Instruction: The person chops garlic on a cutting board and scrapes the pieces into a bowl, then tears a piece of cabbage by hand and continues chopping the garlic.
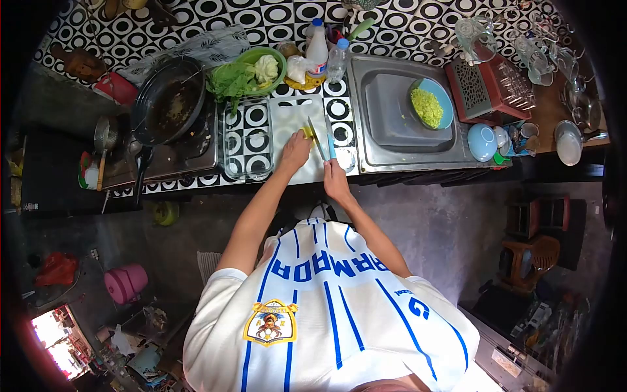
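My left hand (297, 149) is closed around a small yellow piece (307, 132) over a whitish cutting board (294, 108). A narrow metal blade (318, 142) slants across the board, its middle right beside the yellow piece. My right hand (335, 179) is closed at the board's front right edge, its fingertips at the light-blue handle of a knife (331, 149) that points away from me. I cannot tell whether the slanted blade is also in my right hand. Left of the board lies a clear glass dish (248, 172).
A dark wok (171, 98) sits on the stove at left. Behind the board stand a green bowl (282, 60) of leafy vegetables and several bottles (318, 49). The steel sink (366, 153) at right holds a blue bowl (446, 98) of chopped yellow-green food. Washed glassware stands farther right.
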Available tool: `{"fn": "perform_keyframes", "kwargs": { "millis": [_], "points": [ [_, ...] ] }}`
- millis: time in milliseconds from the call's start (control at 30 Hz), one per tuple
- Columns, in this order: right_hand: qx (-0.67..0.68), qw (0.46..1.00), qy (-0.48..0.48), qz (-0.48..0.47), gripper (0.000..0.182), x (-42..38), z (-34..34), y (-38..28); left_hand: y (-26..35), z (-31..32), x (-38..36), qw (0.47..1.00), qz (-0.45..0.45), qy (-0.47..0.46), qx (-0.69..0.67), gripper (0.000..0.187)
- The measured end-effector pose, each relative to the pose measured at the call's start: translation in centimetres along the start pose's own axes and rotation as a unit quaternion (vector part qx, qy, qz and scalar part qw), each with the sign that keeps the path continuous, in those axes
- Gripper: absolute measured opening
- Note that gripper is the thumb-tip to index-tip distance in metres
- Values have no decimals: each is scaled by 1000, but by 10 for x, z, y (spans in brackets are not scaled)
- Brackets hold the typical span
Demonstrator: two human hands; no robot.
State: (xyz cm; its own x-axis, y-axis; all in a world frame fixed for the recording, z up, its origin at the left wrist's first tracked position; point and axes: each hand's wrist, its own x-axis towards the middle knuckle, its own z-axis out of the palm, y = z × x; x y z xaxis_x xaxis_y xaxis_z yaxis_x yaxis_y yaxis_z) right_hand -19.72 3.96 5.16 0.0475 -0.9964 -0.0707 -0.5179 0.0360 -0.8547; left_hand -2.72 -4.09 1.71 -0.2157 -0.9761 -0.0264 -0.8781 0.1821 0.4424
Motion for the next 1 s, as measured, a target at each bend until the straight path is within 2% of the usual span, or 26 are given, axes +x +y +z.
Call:
{"fn": "perform_keyframes", "kwargs": {
  "millis": [33, 233, 433, 533, 633, 733, 833, 1000],
  "points": [
    [-1, 1000, -8, 7, 30, -2, -1, -1, 2, -4, -3, 1000, -9, -17, 24, 34],
    [-7, 1000, -4, 15, 28, -4, 0, 3, 19, -1, -18, 993, -44, 80, 72, 42],
    [4, 1000, 13, -8, 29, -2, -2, 6, 20, -12, -3, 984, -161, 56, 59, 26],
    [2, 1000, 7, 1, 28, -4, -6, 2, 2, -13, -1, 985, -87, 147, -34, 19],
    [-4, 1000, 1, 1, 28, -5, -5, 4, -15, -6, -4, 987, 72, 122, -74, 25],
    [-7, 1000, 3, -19, 31, -5, 1, 6, -6, 5, -18, 985, 131, 112, 27, 32],
    [-3, 999, 0, -53, 40, -1, 3, 0, 7, 9, -24, 992, 69, 58, 88, 40],
    [-20, 994, -39, -98, 55, 15, 7, -3, 16, 16, -26, 985, 36, 16, 169, 48]
  ]
}}
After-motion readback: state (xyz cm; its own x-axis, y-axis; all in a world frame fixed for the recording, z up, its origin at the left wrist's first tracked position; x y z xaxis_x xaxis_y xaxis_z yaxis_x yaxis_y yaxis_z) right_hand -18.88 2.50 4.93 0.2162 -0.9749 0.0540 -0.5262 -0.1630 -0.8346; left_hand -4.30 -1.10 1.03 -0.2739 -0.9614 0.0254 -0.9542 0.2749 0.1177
